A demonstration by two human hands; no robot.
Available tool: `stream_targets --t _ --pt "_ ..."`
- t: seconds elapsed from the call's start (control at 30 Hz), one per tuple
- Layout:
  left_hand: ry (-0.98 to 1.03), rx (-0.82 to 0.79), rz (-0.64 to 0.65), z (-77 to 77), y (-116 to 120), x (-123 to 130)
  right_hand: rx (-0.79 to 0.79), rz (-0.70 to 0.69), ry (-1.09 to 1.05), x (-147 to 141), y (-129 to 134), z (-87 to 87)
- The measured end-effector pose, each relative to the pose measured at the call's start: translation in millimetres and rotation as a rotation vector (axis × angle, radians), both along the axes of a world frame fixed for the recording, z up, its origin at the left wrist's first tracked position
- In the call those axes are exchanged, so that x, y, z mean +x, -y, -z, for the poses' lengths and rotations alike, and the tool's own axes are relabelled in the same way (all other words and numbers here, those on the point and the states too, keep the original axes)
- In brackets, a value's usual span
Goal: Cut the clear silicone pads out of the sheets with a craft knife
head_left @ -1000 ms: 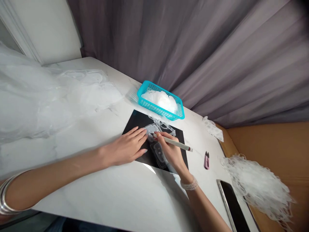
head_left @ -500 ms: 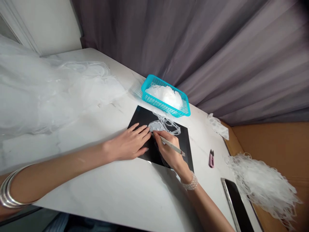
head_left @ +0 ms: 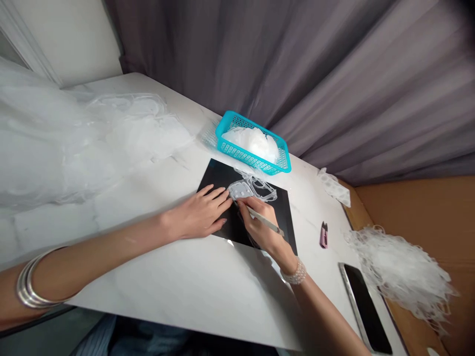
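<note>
A thin translucent white sheet piece [head_left: 240, 191] with small cut-out shapes lies on a black mat [head_left: 222, 170]. My left hand [head_left: 202, 212] rests flat on the mat's left side, fingers spread, with its fingertips at the sheet's left edge. Pinched in my right hand [head_left: 261, 222] is a pair of slim, pale metal tweezers [head_left: 265, 220], slanting down towards the sheet's lower edge. The tips are too small to make out. Beside the sheet lies a loose cut-out outline [head_left: 264, 190] of the same material.
Behind the mat stands a blue basket [head_left: 253, 160] holding white pieces. Translucent sheets [head_left: 92, 143] are heaped at left. To the right lie pink thread snips [head_left: 324, 235], a phone [head_left: 365, 309], a white strip [head_left: 334, 189] and a pile of white scraps [head_left: 403, 272].
The view has shifted slightly, so everything sits a little higher. Both hands keep nearly the same pose on the mat, and the tweezers stay in my right hand.
</note>
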State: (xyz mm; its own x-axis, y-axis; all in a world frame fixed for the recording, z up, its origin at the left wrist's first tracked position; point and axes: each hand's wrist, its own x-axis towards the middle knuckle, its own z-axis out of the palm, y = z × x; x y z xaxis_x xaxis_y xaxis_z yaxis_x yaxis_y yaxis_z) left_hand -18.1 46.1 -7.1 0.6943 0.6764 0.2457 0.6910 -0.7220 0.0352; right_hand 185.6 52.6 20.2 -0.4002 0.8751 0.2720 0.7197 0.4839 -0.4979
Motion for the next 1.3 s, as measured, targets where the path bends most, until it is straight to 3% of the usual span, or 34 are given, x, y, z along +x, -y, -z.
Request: stream_targets --t 0.63,0.93,1.3 --pt "-0.058 0.002 -0.026 1.1 3.5 4.1 0.077 0.002 -0.057 1.2 3.5 9.0" --pt "-0.069 0.02 -0.038 0.2 5.3 6.7 0.178 -0.013 -0.009 1.3 4.6 14.6" --pt "0.058 -0.039 -0.01 -4.9 0.1 8.5 0.146 -0.114 0.139 -2.4 -1.0 14.9"
